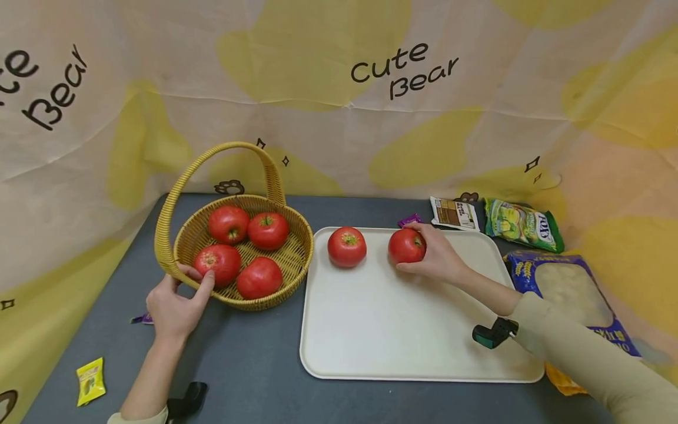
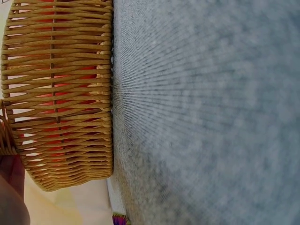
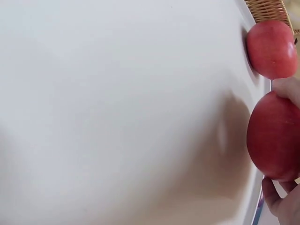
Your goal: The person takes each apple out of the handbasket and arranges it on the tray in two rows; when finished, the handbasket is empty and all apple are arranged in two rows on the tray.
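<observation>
My left hand (image 1: 177,306) grips the near left rim of a yellow wicker basket (image 1: 299,265), where the arched handle meets it. In the left wrist view, fingers show behind the basket's woven side (image 2: 56,93). Several red tomatoes (image 1: 259,278) lie inside the basket. Over the far part of a white tray (image 1: 381,330), my right hand (image 1: 436,256) holds a tomato (image 1: 405,246) between thumb and fingers. The right wrist view shows this held tomato (image 3: 274,136) with its shadow on the tray. Another tomato (image 1: 346,247) sits on the tray to its left, near the basket.
Behind the tray lie a small purple packet (image 1: 409,220) and a brown-white packet (image 1: 455,214). A green snack bag (image 1: 521,225) and a blue bag (image 1: 572,291) lie to the right. A yellow packet (image 1: 91,381) is at the near left. Printed cloth (image 1: 318,129) hangs behind the table.
</observation>
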Demonstrator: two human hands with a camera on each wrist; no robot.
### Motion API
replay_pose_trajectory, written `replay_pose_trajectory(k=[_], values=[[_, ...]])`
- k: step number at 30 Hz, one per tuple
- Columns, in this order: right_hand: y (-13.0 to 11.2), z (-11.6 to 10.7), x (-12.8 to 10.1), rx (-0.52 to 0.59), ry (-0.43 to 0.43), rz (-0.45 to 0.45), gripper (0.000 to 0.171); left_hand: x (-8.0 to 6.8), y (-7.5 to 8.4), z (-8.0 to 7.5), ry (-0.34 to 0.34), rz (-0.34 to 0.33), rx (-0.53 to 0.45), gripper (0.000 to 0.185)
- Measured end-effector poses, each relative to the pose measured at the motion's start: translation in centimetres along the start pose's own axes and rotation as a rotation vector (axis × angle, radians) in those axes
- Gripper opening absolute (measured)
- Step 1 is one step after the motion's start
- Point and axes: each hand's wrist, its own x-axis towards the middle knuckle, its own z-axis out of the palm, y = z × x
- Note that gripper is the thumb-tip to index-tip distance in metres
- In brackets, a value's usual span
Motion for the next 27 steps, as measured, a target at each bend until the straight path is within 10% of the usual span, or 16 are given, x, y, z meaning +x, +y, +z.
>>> replay_pose_trajectory(k=[13, 27], values=[[-1.1, 1.3, 0.8, -0.193, -0.055, -0.118, 0.090, 0.0, 0.1, 0.0, 0.003, 0.008, 0.006, 0.022], [-0.4, 0.5, 0.7, 0.011, -0.059, 0.006, 0.086, 0.0, 0.0, 0.0, 0.004, 0.010, -0.004, 0.022]])
